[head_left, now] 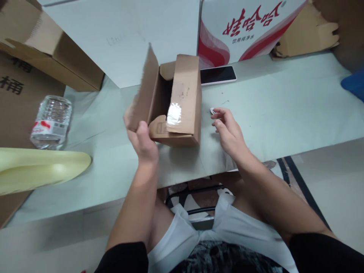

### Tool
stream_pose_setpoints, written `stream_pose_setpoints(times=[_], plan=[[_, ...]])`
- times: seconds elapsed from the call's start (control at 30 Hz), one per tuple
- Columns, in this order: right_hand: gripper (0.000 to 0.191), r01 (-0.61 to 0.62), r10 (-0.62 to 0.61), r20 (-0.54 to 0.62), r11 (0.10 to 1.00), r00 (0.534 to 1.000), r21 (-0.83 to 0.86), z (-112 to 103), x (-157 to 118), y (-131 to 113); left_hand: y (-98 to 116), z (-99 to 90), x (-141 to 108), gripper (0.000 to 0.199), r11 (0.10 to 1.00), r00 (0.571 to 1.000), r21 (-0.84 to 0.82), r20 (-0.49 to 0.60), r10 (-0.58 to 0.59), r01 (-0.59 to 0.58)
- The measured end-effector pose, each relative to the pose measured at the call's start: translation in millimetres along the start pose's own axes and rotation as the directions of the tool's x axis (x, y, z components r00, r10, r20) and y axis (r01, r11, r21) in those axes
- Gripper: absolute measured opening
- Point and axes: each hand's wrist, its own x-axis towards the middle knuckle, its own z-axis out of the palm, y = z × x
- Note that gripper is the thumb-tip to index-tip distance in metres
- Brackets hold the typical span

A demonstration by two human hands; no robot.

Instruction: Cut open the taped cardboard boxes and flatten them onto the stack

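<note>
A brown cardboard box [186, 94] stands tilted on the table with its top flaps partly up and its inside dark. My left hand [143, 142] grips its near left side, the thumb on the raised flap and the other fingers behind it. A strip of clear shiny tape [174, 113] sticks to the upper flap. To the right of the box, my right hand [227, 131] is apart from it, fingers curled. At its fingertips shows a small white object [212, 110], too small and blurred to name; it seems to be held.
Behind the box are a phone [218, 75], a large white box [122, 38] and a red-and-white carton [250, 26]. At left lie a plastic water bottle [52, 123], a yellow-green curved object [45, 168] and brown cartons [76, 62]. The table's front edge runs below my hands.
</note>
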Motion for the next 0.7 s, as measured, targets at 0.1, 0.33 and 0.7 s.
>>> stream_pose_setpoints(times=[0.1, 0.33, 0.7], plan=[[0.047, -0.205, 0.208, 0.084, 0.978, 0.975, -0.040, 2.0, 1.6, 1.5, -6.1, -1.5, 4.3, 0.038, 0.957, 0.930, -0.185, -0.255, -0.266, 0.223], [0.068, 0.007, -0.075, 0.254, 0.966, 0.964, 0.258, 5.2, -2.5, -4.2, 15.6, 0.1, 13.3, 0.018, 0.521, 0.540, -0.427, -0.087, -0.837, 0.739], [0.090, 0.184, -0.191, 0.029, 0.969, 0.981, 0.162, 1.3, 1.4, 6.2, 17.2, 2.8, 5.5, 0.048, 0.587, 0.588, -0.038, 0.062, -0.806, 0.809]])
